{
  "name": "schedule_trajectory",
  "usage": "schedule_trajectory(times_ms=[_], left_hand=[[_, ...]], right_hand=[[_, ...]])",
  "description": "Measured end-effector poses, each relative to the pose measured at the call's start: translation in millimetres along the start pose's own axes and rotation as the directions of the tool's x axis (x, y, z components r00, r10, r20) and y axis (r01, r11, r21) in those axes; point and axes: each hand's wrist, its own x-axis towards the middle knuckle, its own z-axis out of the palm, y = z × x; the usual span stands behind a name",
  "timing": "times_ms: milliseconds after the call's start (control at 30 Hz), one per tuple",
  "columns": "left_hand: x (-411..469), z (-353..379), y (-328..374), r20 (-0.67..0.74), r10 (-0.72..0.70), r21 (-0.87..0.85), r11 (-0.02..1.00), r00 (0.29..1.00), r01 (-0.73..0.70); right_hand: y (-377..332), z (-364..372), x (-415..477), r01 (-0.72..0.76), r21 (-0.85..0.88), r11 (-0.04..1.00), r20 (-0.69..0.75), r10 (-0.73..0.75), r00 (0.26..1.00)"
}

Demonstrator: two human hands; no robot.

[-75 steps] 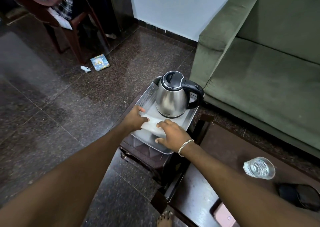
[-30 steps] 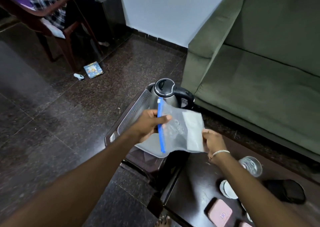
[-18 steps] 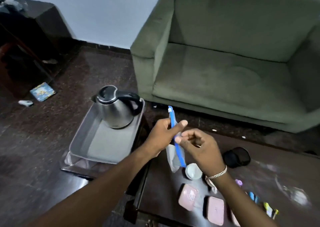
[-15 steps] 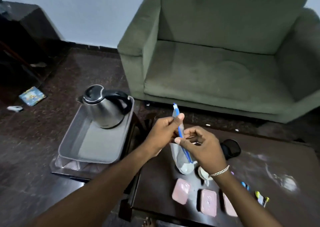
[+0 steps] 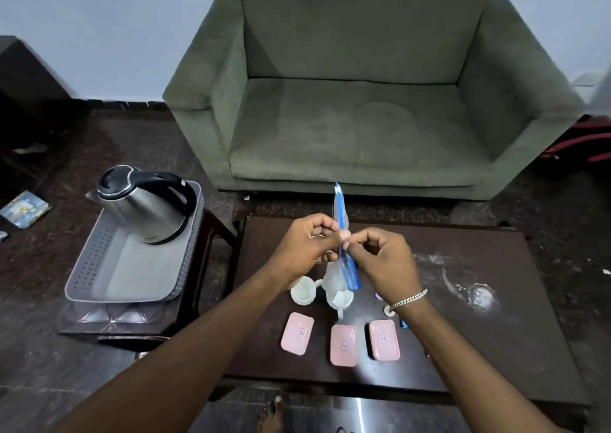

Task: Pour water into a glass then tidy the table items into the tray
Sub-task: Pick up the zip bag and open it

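Above the dark coffee table (image 5: 469, 343), my left hand (image 5: 304, 250) and my right hand (image 5: 380, 260) pinch the blue zip edge of a clear plastic bag (image 5: 342, 230), held upright and seen edge-on. Below the bag stand two small white cups (image 5: 303, 294) (image 5: 340, 298). Three pink lidded boxes (image 5: 297, 333) (image 5: 344, 345) (image 5: 384, 340) lie in a row nearer me. A grey perforated tray (image 5: 99, 267) rests on a side stool at the left, with a steel kettle (image 5: 139, 207) at its far end. A glass of water (image 5: 479, 297) stands at the table's right.
A green sofa (image 5: 357, 108) faces me beyond the table. Small items, one of them blue (image 5: 404, 323), lie half hidden under my right wrist. A booklet (image 5: 24, 207) lies on the dark floor at far left. My bare foot (image 5: 271, 416) shows under the table's near edge.
My view swung right from the tray to the coffee table. Both hands lifted the zip bag out of the tray and now hold it by its blue edge over the cups.
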Motion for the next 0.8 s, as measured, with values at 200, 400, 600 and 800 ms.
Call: schedule_trajectory(times_ms=[200, 400, 600, 800], left_hand=[[-8, 15, 0, -0.121, 0.166, 0.266, 0.955, 0.979, -0.129], [-9, 11, -2, -0.113, 0.263, 0.790, 0.609, 0.958, -0.074], [-17, 19, 0, 0.026, 0.237, 0.791, 0.589, 0.971, -0.165], [-21, 27, -5, 0.128, 0.191, 0.813, 0.542, 0.973, -0.213]], right_hand=[[1, -27, -6, 0.019, -0.129, 0.991, -0.110, -0.034, 0.993], [18, -55, -4, 0.079, -0.480, 0.874, -0.137, -0.163, 0.977], [19, -47, -10, -0.026, -0.680, 0.733, -0.133, -0.089, 0.987], [-1, -12, -12, 0.162, -0.628, 0.761, 0.105, -0.123, 0.987]])
